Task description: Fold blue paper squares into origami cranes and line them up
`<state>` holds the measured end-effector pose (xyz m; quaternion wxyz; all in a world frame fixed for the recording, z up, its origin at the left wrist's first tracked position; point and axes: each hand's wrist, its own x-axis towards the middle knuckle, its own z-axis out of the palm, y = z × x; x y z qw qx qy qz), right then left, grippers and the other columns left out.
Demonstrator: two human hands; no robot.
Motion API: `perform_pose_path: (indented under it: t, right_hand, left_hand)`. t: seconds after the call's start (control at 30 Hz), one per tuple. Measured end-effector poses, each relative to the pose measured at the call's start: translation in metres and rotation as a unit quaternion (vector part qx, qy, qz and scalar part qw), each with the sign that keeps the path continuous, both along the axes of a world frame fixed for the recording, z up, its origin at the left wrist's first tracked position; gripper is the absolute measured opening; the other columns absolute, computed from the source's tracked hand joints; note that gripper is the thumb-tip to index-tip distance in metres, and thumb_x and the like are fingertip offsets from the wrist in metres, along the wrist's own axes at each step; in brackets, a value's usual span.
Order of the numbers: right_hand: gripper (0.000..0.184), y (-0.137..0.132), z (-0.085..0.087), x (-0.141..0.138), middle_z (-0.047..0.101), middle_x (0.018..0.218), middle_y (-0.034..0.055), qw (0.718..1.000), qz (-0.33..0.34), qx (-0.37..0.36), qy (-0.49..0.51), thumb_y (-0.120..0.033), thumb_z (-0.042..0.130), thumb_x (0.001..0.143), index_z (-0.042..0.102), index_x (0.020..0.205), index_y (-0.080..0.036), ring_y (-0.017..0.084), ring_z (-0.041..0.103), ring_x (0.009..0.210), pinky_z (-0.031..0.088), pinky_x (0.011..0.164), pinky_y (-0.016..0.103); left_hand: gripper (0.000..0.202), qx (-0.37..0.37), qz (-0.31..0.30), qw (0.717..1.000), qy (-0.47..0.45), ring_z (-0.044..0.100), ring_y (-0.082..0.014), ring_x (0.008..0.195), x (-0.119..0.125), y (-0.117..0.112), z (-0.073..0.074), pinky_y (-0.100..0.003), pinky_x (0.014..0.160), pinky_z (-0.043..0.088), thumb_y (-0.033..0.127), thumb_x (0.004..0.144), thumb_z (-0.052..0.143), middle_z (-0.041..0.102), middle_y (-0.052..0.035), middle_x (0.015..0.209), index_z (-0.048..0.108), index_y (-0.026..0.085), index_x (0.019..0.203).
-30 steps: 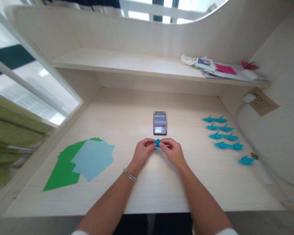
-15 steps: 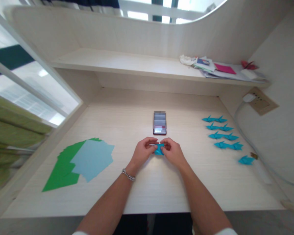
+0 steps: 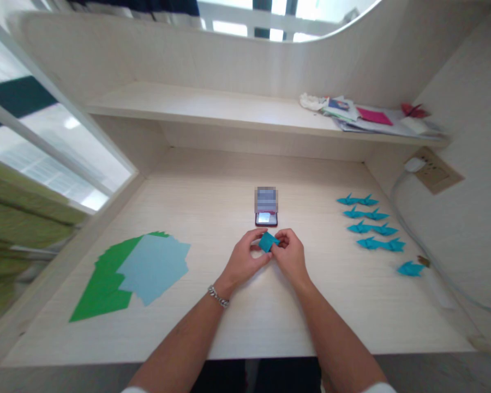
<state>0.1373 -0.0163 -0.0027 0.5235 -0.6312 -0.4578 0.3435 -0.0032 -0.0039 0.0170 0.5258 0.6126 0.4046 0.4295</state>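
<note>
A small folded piece of teal paper (image 3: 267, 241) is pinched between both hands just above the pale wooden desk (image 3: 245, 316). My left hand (image 3: 244, 259), with a silver bracelet on its wrist, grips the paper's left side. My right hand (image 3: 289, 256) grips its right side with thumb and fingers pressed together. A phone (image 3: 266, 206) lies on the desk right behind the hands.
Green sheets (image 3: 102, 284) and a light blue sheet (image 3: 153, 266) lie on the desk at the left. Several finished teal origami figures (image 3: 370, 222) lie in rows at the right, one more (image 3: 410, 268) apart. A shelf (image 3: 213, 106) holds papers (image 3: 364, 117). A wall socket with cable (image 3: 431, 169) is at the right.
The hands have turned the folded paper, so a flat square face now shows. They moved slightly toward the phone and stay closed on the paper.
</note>
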Motion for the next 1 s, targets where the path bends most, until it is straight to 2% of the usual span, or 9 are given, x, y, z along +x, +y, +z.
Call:
perform_pose_path:
  t: [0.23, 0.37, 0.5, 0.67, 0.77, 0.9, 1.0]
  right_hand:
    - [0.017, -0.006, 0.006, -0.01, 0.059, 0.072, -0.0007, 0.999, -0.028, 0.025, 0.004, -0.029, 0.063, 0.07, 0.053, 0.081, -0.02, 0.015, 0.057, 0.065, 0.047, 0.058, 0.025]
    - [0.019, -0.006, 0.007, -0.014, 0.058, 0.073, -0.0002, 0.998, -0.055, 0.029, 0.018, -0.03, 0.064, 0.071, 0.051, 0.081, -0.019, 0.014, 0.057, 0.065, 0.048, 0.059, 0.024]
    - [0.021, -0.005, 0.006, -0.015, 0.057, 0.074, -0.0002, 0.997, -0.06, 0.032, 0.046, -0.029, 0.065, 0.069, 0.051, 0.081, -0.019, 0.014, 0.057, 0.066, 0.048, 0.06, 0.025]
    - [0.02, -0.002, 0.004, -0.011, 0.056, 0.072, -0.0018, 0.993, -0.043, 0.033, 0.106, -0.023, 0.064, 0.066, 0.05, 0.08, -0.019, 0.013, 0.055, 0.063, 0.048, 0.057, 0.023]
    - [0.025, 0.001, 0.002, -0.007, 0.055, 0.07, -0.0038, 0.984, -0.025, 0.016, 0.175, -0.02, 0.066, 0.06, 0.049, 0.079, -0.02, 0.011, 0.053, 0.059, 0.047, 0.053, 0.022]
    - [0.032, 0.003, 0.002, -0.002, 0.054, 0.063, -0.0067, 0.966, 0.013, -0.029, 0.257, -0.018, 0.069, 0.053, 0.047, 0.076, -0.02, 0.011, 0.052, 0.055, 0.048, 0.051, 0.022]
    - [0.032, 0.002, 0.004, 0.0, 0.054, 0.06, -0.008, 0.959, 0.037, -0.057, 0.274, -0.017, 0.068, 0.052, 0.046, 0.075, -0.021, 0.01, 0.05, 0.05, 0.045, 0.045, 0.021]
  left_hand:
    - [0.05, 0.055, 0.026, 0.997, 0.037, 0.054, -0.0233, 0.114, 0.003, -0.002, -0.002, -0.035, 0.095, 0.048, 0.009, 0.074, 0.055, 0.055, -0.01, 0.127, 0.056, 0.02, 0.124]
    - [0.049, 0.066, 0.049, 0.996, 0.043, 0.053, -0.0249, 0.115, 0.006, -0.005, 0.003, -0.037, 0.096, 0.047, 0.011, 0.073, 0.058, 0.055, -0.0089, 0.127, 0.058, 0.021, 0.121]
    - [0.051, 0.054, 0.042, 0.997, 0.025, 0.053, -0.0257, 0.116, 0.009, -0.006, 0.004, -0.038, 0.097, 0.047, 0.011, 0.07, 0.063, 0.056, -0.0085, 0.128, 0.059, 0.022, 0.12]
    - [0.052, -0.002, -0.006, 0.999, -0.047, 0.057, -0.0255, 0.112, 0.002, 0.001, -0.004, -0.039, 0.093, 0.05, 0.015, 0.071, 0.066, 0.055, -0.0126, 0.129, 0.057, 0.017, 0.122]
    - [0.042, -0.01, -0.028, 0.997, -0.076, 0.059, -0.025, 0.109, -0.003, 0.006, -0.008, -0.04, 0.094, 0.049, 0.02, 0.076, 0.065, 0.059, -0.0139, 0.124, 0.06, 0.015, 0.117]
    - [0.035, -0.007, -0.021, 0.999, -0.035, 0.063, -0.0237, 0.102, -0.008, 0.01, -0.011, -0.041, 0.093, 0.049, 0.024, 0.078, 0.064, 0.064, -0.0123, 0.117, 0.065, 0.015, 0.112]
    - [0.036, -0.016, -0.049, 0.999, -0.001, 0.065, -0.0236, 0.098, -0.01, 0.011, -0.01, -0.04, 0.09, 0.05, 0.026, 0.077, 0.065, 0.067, -0.011, 0.113, 0.065, 0.016, 0.112]
